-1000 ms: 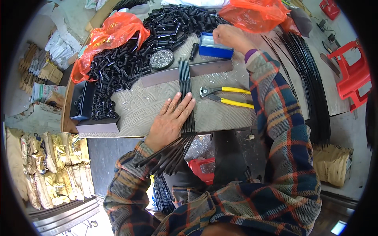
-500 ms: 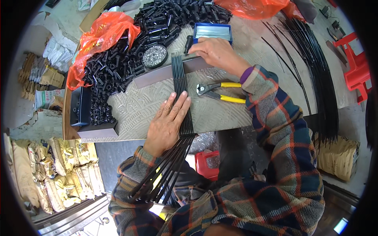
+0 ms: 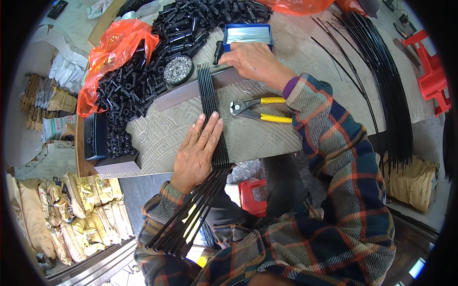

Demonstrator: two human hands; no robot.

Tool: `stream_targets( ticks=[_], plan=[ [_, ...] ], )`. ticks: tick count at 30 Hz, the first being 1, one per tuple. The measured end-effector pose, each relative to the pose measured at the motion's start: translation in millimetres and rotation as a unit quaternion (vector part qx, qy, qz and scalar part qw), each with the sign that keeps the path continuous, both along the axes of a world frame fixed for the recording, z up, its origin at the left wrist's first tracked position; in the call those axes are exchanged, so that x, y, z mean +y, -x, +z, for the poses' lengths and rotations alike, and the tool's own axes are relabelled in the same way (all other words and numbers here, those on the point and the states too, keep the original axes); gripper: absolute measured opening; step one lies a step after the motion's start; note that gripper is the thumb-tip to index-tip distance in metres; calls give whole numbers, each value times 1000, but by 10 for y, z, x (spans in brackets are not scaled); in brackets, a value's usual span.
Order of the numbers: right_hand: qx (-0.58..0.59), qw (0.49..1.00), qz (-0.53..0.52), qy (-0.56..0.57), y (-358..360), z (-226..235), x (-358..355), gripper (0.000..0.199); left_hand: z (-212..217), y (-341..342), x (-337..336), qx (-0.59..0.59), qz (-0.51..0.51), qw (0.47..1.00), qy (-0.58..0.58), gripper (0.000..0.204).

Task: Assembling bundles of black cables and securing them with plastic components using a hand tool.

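At centre frame we press our left hand [image 3: 196, 152], fingers together and flat, on the row of black rods [image 3: 212, 119] lying across the bench. Our right hand [image 3: 253, 61], fingers curled, rests on the metal bar [image 3: 191, 91] at the rod tips. Risk: easing the pressure could let rods fan out of line. Count: about eight rods, one yellow-handled nipper [image 3: 260, 108], one blue box [image 3: 248, 34].

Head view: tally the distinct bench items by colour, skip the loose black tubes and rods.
Orange plastic bags: 2
Blue box: 1
Yellow-handled pliers: 1
Round tin of silver bits: 1
Grey metal bar: 1
Total: 6
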State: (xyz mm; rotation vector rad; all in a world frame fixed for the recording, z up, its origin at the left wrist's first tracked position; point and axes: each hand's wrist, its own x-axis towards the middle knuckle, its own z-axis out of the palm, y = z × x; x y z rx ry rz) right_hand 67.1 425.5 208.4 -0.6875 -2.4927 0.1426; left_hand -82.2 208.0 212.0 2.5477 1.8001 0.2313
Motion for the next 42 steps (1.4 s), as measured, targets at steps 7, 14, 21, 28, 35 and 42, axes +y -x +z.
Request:
stream_targets(
  ticks=[7, 14, 21, 28, 35, 42],
  plan=[
    [-8, 999, -3, -33, 42, -31, 14, 13, -28, -8, 10, -17, -6, 1000, -5, 64],
    [-31, 999, 4, -23, 79, 11, -27, 12, 35, 26, -18, -6, -16, 1000, 4, 65],
    [20, 997, 60, -36, 156, -50, 74, 9, 15, 25, -7, -12, -12, 1000, 10, 65],
    [24, 994, 67, -88, 231, -45, 52, 6, -3, 48, -30, -32, -19, 999, -1, 68],
    [17, 995, 69, -66, 250, -61, 44, 7, -4, 30, -24, -43, -26, 999, -17, 68],
    [-100, 994, 17, -34, 58, 91, 104, 7, -16, 31, -38, -35, -23, 999, -22, 66]
  ],
)
